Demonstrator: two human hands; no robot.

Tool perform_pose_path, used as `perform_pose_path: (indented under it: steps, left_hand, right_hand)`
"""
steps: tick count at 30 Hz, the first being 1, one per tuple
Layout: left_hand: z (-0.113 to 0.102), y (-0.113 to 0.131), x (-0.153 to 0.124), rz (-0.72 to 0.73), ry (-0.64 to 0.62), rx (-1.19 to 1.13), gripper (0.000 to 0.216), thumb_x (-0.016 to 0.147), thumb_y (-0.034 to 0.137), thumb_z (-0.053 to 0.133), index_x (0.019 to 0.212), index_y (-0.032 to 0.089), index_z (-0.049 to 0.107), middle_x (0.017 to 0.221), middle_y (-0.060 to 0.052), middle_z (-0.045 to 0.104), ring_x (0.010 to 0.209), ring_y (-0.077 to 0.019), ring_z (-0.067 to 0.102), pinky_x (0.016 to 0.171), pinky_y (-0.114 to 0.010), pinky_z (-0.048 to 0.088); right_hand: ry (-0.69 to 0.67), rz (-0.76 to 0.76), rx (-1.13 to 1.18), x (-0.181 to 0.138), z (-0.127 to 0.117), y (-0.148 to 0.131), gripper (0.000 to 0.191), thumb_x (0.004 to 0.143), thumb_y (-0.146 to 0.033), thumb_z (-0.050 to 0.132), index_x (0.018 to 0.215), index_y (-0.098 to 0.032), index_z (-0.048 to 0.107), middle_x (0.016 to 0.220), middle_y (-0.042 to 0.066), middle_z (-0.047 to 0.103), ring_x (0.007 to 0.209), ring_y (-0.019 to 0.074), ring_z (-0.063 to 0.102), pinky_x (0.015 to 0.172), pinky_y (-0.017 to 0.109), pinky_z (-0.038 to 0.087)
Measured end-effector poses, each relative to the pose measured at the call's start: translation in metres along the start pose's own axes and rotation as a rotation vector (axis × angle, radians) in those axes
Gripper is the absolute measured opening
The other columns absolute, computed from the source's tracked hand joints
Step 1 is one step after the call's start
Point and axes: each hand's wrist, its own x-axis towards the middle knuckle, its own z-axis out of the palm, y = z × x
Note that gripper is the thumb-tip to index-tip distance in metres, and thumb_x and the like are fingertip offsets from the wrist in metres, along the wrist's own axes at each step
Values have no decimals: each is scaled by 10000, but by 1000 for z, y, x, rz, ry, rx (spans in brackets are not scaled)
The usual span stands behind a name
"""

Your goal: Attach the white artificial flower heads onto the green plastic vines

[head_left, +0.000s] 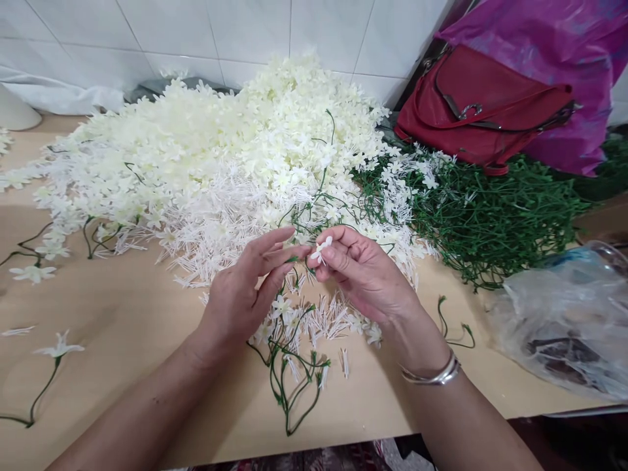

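Note:
In front of the big flower pile, my right hand (360, 271) pinches a small white artificial flower (321, 251) between thumb and fingers. A metal bangle circles that wrist. My left hand (250, 281) meets it from the other side, thumb and forefinger closed on a green plastic stem (293, 259); most of this stem is hidden by the fingers. Beneath both hands, branched green stems (287, 386), some carrying white flowers, lie on the table among short white sticks (331, 317).
White flowers (196, 131) are heaped along the tiled wall. To the right lies a mass of green stems (505, 216) below a red handbag (481, 104) and a purple bag (554, 33). A clear plastic bag (569, 320) sits at the table's right; one flower (59, 347) lies at left.

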Motion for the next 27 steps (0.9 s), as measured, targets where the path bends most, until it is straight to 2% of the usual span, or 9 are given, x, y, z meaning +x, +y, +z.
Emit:
perform_pose_path:
  steps: [3,6,11,20,27]
  left_hand:
    - [3,-7,0,-119,49,-71,193,1004,251,692,1195,263,670,1067,-15,842,999,-191,817,836,-279,650]
    - [4,-12,0,-129,51,-116,87,992,274,712,1073,248,727,1030,-11,836,923,-165,810,815,-265,631]
    - [5,-13,1,-119,-22,-123,108,997,290,703,1059,241,777,963,-16,827,848,-149,769,784,-264,600]
    - [8,-16,0,-181,-64,-243,117,978,268,731,1075,248,794,966,-8,810,857,-131,737,797,-241,558]
    - [4,-15,3,-114,-97,-198,105,991,239,704,1040,225,796,850,-6,743,761,-121,647,710,-245,479]
  right_hand:
    - [-25,-27,-57,-1,-1,2,254,831,-362,880,950,-222,704,845,5,792,689,115,701,781,289,560]
    - [-30,-56,-95,0,-2,6,189,861,-330,853,914,-207,721,788,-11,757,680,105,676,754,268,536]
    - [-42,-80,-146,1,-7,8,152,858,-304,848,897,-196,748,752,-36,676,686,92,611,713,247,487]
    - [-82,28,-224,1,-11,5,140,861,-302,820,892,-195,735,768,-41,649,663,87,562,663,263,428]
    - [-33,70,-201,2,-12,9,197,808,-312,872,890,-203,729,754,-49,642,644,81,554,630,255,410]
